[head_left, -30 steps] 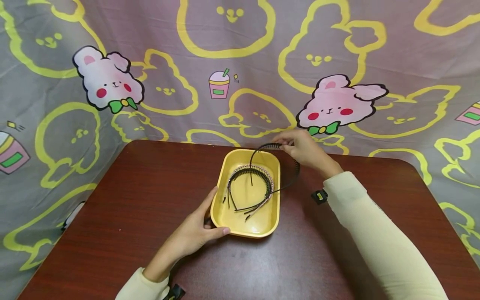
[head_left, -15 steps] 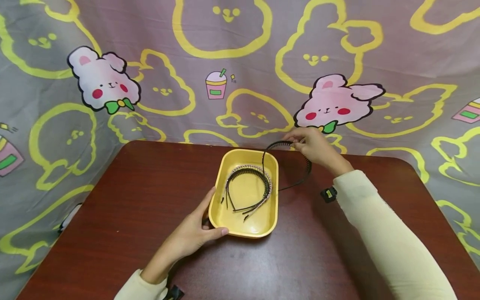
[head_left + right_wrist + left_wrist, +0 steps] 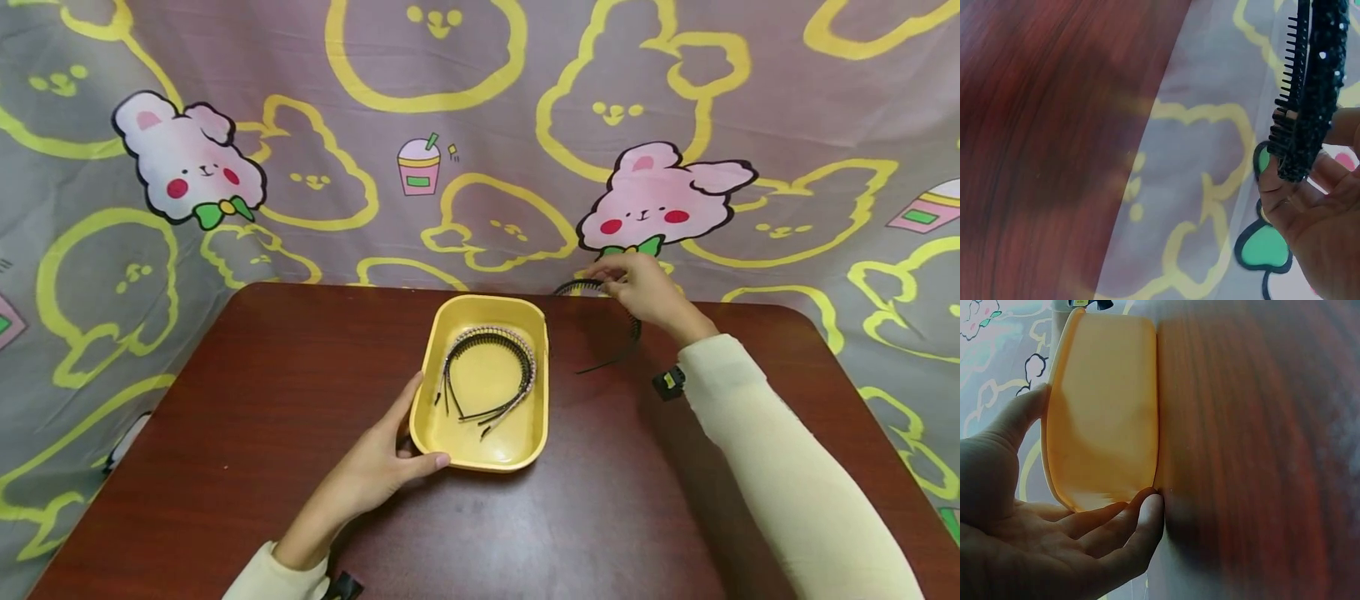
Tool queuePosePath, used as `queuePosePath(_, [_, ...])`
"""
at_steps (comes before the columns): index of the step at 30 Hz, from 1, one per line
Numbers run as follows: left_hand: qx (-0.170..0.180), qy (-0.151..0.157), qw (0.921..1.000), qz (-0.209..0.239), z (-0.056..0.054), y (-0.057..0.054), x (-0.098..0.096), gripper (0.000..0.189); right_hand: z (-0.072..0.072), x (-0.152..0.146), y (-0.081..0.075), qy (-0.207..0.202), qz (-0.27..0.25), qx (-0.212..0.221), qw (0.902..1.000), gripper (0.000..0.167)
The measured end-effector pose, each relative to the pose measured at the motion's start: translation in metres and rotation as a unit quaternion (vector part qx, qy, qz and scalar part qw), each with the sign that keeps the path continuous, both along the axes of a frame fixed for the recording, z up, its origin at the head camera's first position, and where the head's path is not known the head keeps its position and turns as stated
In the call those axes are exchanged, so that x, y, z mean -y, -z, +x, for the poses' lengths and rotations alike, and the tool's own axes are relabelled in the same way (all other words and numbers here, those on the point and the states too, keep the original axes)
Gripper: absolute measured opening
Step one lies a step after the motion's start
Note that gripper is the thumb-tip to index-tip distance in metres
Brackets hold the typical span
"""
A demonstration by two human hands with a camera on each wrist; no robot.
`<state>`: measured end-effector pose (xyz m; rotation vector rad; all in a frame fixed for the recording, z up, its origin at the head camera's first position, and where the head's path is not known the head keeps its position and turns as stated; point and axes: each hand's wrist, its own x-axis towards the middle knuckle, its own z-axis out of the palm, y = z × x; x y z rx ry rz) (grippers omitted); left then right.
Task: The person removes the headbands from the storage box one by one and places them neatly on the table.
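A yellow plastic tray (image 3: 491,450) stands on the table, and my left hand (image 3: 371,471) grips its near left corner. In the left wrist view the thumb lies on the rim of the tray (image 3: 1104,394), with the fingers against its outer side near the base. Inside lie a black toothed headband (image 3: 448,383) and a pinkish beaded headband (image 3: 533,367), nested together. To the right of the tray my right hand (image 3: 648,292) pinches another black toothed headband (image 3: 636,329) by its top, apart from the tray. The right wrist view shows glittery specks on this headband (image 3: 1322,81).
The dark red-brown table (image 3: 285,400) extends on all sides of the tray. Just behind its back edge hangs a grey-purple cloth (image 3: 480,108) with cartoon rabbits, close to my right hand. A small black device (image 3: 669,382) sits at my right wrist.
My right hand has moved right, carrying the black headband from above the tray to beyond its right side. The left hand keeps its grip on the tray. The view has shifted slightly.
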<state>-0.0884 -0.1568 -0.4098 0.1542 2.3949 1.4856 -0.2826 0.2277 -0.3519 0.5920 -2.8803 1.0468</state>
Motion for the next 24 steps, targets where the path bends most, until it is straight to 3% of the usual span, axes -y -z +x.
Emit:
queuePosePath(6, [-0.002,0.0,1.0,-0.003,-0.001,0.0,0.001,0.112,-0.003,-0.011,0.003,0.009,-0.005,0.029,0.9995,0.033])
queuePosePath(17, [-0.009,0.009,0.9999,0.01,-0.001,0.0,0.001,0.113,-0.007,-0.026,0.01,0.006,0.01,0.016,0.9998,0.03])
queuePosePath(24, [-0.01,0.004,0.9999,0.013,0.0,0.001,0.001,0.113,-0.008,-0.028,0.013,-0.006,0.012,0.03,0.9994,0.032])
